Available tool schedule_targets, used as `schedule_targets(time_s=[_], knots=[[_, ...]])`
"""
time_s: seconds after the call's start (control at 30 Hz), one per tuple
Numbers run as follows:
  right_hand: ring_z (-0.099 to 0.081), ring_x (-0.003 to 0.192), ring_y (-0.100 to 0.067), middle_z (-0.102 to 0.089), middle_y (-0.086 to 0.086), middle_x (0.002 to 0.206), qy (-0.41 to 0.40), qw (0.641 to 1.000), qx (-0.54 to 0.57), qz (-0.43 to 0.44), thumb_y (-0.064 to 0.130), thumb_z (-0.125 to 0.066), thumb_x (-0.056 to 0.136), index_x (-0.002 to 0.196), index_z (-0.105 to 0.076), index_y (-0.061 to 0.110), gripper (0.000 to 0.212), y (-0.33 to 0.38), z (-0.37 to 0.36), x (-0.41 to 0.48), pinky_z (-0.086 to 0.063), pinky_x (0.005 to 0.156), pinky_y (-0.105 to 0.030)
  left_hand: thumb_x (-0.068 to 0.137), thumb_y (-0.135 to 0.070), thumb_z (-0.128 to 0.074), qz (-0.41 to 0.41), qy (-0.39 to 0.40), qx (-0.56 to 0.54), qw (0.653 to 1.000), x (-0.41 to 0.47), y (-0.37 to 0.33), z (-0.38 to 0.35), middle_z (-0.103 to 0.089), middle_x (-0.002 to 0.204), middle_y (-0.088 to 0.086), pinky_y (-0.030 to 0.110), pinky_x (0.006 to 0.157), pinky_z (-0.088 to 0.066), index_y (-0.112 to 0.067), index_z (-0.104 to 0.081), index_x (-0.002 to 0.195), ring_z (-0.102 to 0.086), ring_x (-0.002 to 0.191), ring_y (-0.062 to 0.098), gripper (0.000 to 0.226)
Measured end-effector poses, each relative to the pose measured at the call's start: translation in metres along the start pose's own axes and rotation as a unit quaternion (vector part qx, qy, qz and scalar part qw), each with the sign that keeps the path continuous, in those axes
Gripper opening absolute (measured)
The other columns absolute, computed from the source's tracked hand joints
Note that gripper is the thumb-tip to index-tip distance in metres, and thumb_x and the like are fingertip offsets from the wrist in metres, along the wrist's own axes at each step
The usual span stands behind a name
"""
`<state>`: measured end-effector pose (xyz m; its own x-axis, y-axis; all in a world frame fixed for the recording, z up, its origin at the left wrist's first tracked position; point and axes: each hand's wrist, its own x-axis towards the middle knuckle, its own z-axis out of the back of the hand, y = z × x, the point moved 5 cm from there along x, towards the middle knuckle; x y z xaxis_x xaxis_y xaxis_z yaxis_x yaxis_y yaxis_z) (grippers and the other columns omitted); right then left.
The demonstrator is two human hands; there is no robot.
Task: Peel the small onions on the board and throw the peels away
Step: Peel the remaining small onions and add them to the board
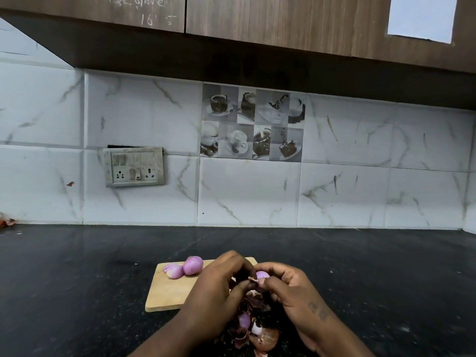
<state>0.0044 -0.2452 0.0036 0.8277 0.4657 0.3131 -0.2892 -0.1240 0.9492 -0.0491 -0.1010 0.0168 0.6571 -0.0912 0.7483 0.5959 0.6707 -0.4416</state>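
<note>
Currently an onion (262, 275) is gripped by both hands, left hand (221, 282) and right hand (288, 287), mid-peel; next, loose skin is to be stripped onto the peel pile (253, 320).

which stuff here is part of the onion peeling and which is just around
Part of the job: left hand and right hand gripping the held onion; two peeled onions on the wooden board; peel pile below the hands.
Just around: switch panel; coffee-picture tiles; wall cabinets.
</note>
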Motion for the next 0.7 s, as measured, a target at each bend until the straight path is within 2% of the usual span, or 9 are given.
schedule_targets(time_s=[0.07, 0.13, 0.2, 0.3, 0.4, 0.47, 0.6, 0.7], knots=[[-0.068, 0.082, -0.018, -0.077, -0.015, 0.091, -0.009, 0.998, -0.054, 0.023, 0.005, -0.063, 0.094, 0.095, -0.077, 0.010, 0.015, -0.001, -0.001, 0.002, -0.055, 0.075, -0.030, 0.093, -0.008, -0.063, 0.006, 0.012, 0.030, 0.999, -0.001, 0.001, -0.003, -0.059, 0.092, -0.014, 0.023, 0.076, -0.049, -0.031, -0.060, 0.090, -0.061, 0.090, 0.009, 0.023], [-0.069, 0.081, -0.013, -0.077, -0.011, 0.092, -0.011, 0.994, -0.102, 0.043, 0.003, -0.057, 0.099, 0.094, -0.076, 0.014, 0.023, 0.000, -0.003, 0.003, -0.055, 0.074, -0.027, 0.095, -0.008, -0.055, 0.009, 0.020, 0.050, 0.999, -0.001, 0.000, -0.005, -0.058, 0.085, -0.012, 0.021, 0.073, -0.046, -0.031, -0.054, 0.090, -0.061, 0.081, 0.006, 0.024], [-0.069, 0.080, -0.010, -0.078, -0.007, 0.091, -0.010, 0.992, -0.116, 0.052, 0.004, -0.055, 0.100, 0.094, -0.076, 0.016, 0.025, 0.000, -0.003, 0.003, -0.055, 0.073, -0.024, 0.097, -0.008, -0.051, 0.014, 0.033, 0.053, 0.998, -0.002, -0.003, -0.007, -0.058, 0.076, -0.009, 0.017, 0.076, -0.041, -0.031, -0.051, 0.090, -0.060, 0.073, 0.003, 0.024], [-0.067, 0.077, -0.014, -0.075, -0.007, 0.083, 0.001, 0.998, -0.055, 0.031, 0.001, -0.052, 0.101, 0.095, -0.075, 0.009, 0.025, -0.001, -0.005, 0.003, -0.054, 0.068, -0.024, 0.096, -0.006, -0.051, -0.010, 0.036, 0.070, 0.997, -0.001, -0.009, -0.005, -0.055, 0.078, -0.016, 0.010, 0.081, -0.034, -0.029, -0.050, 0.090, -0.057, 0.075, -0.001, 0.024], [-0.060, 0.057, -0.012, -0.069, -0.010, 0.072, -0.005, 0.999, 0.024, -0.024, 0.000, -0.050, 0.101, 0.095, -0.073, 0.002, 0.024, -0.006, -0.006, 0.002, -0.046, 0.050, -0.019, 0.093, -0.003, -0.054, -0.047, 0.029, 0.081, 0.995, 0.001, -0.012, -0.005, -0.049, 0.089, -0.018, 0.016, 0.076, -0.038, -0.030, -0.048, 0.089, -0.053, 0.086, 0.004, 0.027], [-0.051, 0.048, -0.008, -0.066, -0.007, 0.068, -0.012, 0.999, 0.016, -0.043, 0.001, -0.050, 0.100, 0.093, -0.073, 0.002, 0.024, -0.009, -0.004, 0.002, -0.036, 0.043, -0.018, 0.091, -0.001, -0.054, -0.064, 0.030, 0.090, 0.993, 0.002, -0.011, -0.006, -0.047, 0.092, -0.017, 0.019, 0.077, -0.039, -0.028, -0.049, 0.090, -0.051, 0.089, 0.006, 0.027], [-0.045, 0.048, -0.010, -0.059, -0.005, 0.063, -0.004, 0.998, 0.019, -0.052, 0.002, -0.049, 0.099, 0.083, -0.077, 0.013, 0.034, -0.010, -0.003, 0.003, -0.032, 0.040, -0.019, 0.083, 0.005, -0.055, -0.088, 0.028, 0.097, 0.991, 0.000, -0.012, -0.006, -0.047, 0.093, -0.016, 0.018, 0.077, -0.038, -0.022, -0.051, 0.090, -0.050, 0.088, 0.008, 0.029], [-0.041, 0.048, -0.011, -0.050, -0.004, 0.060, 0.005, 0.996, 0.065, -0.063, 0.001, -0.048, 0.098, 0.083, -0.077, 0.013, 0.035, -0.009, -0.003, 0.002, -0.029, 0.040, -0.020, 0.082, 0.007, -0.054, -0.117, 0.015, 0.106, 0.987, -0.001, -0.017, -0.005, -0.049, 0.097, -0.013, 0.024, 0.079, -0.042, -0.019, -0.054, 0.094, -0.050, 0.090, 0.010, 0.029]])
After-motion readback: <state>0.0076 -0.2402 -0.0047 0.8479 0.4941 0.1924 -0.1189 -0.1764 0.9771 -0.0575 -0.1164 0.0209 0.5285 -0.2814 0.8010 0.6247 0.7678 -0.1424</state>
